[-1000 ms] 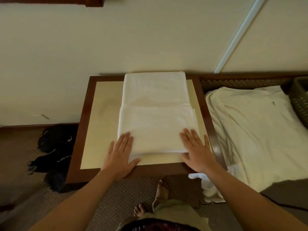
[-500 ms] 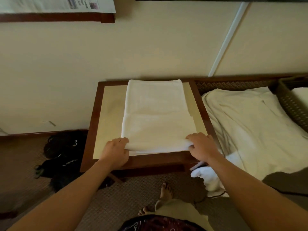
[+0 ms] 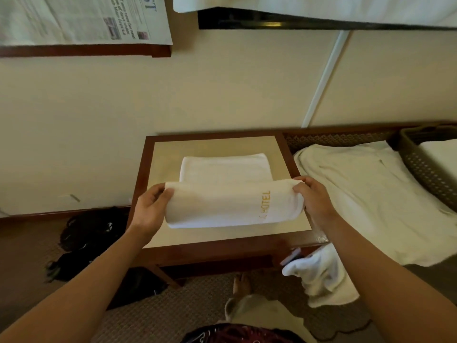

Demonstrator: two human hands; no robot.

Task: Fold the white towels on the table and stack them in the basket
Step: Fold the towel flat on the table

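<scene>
Hands work one towel (image 3: pixel 230 204) mid-table (image 3: pixel 163 154): left hand (image 3: pixel 150 209) and right hand (image 3: pixel 312 201) each pinch an end, lifting the near half over. Folding looks half done; basket (image 3: pixel 425 164), beyond the table's right edge, already holds white cloth.

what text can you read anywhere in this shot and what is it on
"HOTEL" in gold letters, on the white towel that the left hand and right hand hold at its ends; one more mark before the word is cut off.
"ST" in large letters, the end of a masthead, on the newspaper at top left.
The newspaper's smaller headlines and columns are too blurred to read.
</scene>
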